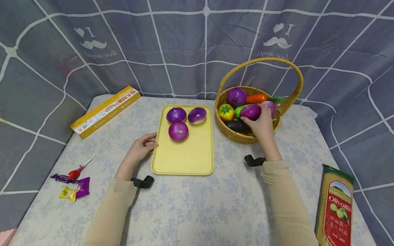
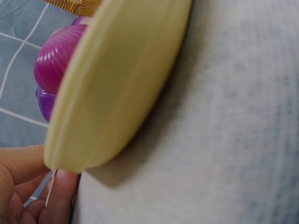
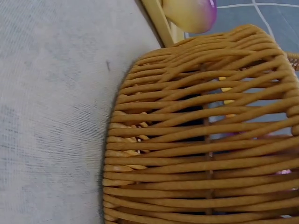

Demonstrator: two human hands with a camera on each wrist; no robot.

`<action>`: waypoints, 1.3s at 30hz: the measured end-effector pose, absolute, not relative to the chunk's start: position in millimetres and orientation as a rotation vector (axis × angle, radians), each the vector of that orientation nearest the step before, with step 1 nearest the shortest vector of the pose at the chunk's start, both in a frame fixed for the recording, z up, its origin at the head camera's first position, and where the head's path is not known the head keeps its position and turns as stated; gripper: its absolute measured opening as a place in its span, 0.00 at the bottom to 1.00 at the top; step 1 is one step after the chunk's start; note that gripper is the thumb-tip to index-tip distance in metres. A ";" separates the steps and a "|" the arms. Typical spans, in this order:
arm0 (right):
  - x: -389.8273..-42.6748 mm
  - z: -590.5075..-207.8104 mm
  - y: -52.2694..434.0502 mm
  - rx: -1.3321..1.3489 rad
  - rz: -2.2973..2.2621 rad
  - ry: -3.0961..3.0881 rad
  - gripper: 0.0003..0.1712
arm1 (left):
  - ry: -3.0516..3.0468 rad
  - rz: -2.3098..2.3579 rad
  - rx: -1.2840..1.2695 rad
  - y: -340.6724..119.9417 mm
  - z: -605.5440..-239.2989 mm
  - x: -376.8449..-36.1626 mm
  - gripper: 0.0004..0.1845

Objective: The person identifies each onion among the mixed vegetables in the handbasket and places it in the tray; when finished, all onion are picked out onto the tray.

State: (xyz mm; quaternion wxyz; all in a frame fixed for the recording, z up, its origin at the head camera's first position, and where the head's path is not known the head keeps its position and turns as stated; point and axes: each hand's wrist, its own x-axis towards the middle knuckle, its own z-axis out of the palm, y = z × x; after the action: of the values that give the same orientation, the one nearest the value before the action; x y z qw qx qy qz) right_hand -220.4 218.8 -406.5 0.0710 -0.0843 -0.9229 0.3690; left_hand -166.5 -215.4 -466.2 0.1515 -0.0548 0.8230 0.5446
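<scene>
While your left hand (image 1: 141, 148) pinches the yellow rectangular plastic-looking tray (image 1: 184, 158), your right hand (image 1: 262, 123) grips a shiny purple onion (image 1: 249, 112) in the golden wicker basket (image 1: 237, 137) right of it!

Purple onion (image 1: 249, 112) pinched inside wicker basket (image 1: 235, 137); yellow tray (image 1: 184, 159) just beside.
Onion glossy, finely streaked, near basket's middle; unclear whether resting or raised. Basket round, arched handle, by far edge of table (image 1: 200, 208), right of tray. Tray rectangular, rounded corners, low raised rim, long sides running toward table's far edge, left edge gripped. In tray's far half: dark purple onion (image 1: 176, 114) by far-left corner; pale-ended onion (image 1: 196, 114) toward far-right corner; round streaked onion (image 1: 178, 132) just nearer than dark one.
</scene>
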 end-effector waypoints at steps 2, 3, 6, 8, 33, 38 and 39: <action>-221.0 -408.1 217.4 -0.262 1.095 -2.771 0.49 | 2.366 1.559 -0.152 -215.4 -465.9 -166.4 0.30; -221.3 -408.9 216.7 -0.267 1.090 -2.769 0.49 | 2.367 1.557 -0.151 -215.3 -465.7 -166.4 0.30; -221.6 -410.7 215.4 -0.273 1.075 -2.755 0.48 | 2.367 1.557 -0.155 -215.2 -465.5 -166.5 0.29; -221.1 -411.1 214.7 -0.271 1.081 -2.737 0.47 | 2.366 1.559 -0.161 -215.4 -465.6 -166.9 0.29; -191.8 -390.2 185.0 -0.103 1.428 -2.498 0.48 | 2.331 1.588 -0.164 -214.6 -464.0 -165.7 0.30; -186.6 -385.4 167.1 -0.032 1.516 -2.503 0.48 | 2.336 1.593 -0.160 -215.3 -465.0 -166.1 0.29; -185.3 -384.8 163.3 -0.018 1.534 -2.502 0.48 | 2.341 1.594 -0.155 -215.1 -465.3 -166.1 0.29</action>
State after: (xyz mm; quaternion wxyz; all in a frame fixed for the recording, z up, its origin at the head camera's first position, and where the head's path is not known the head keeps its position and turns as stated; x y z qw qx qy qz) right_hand -185.3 163.3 -384.8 0.1029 -0.0063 -0.8479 0.5200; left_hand -166.1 -215.1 -465.3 0.1522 -0.0541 0.8157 0.5554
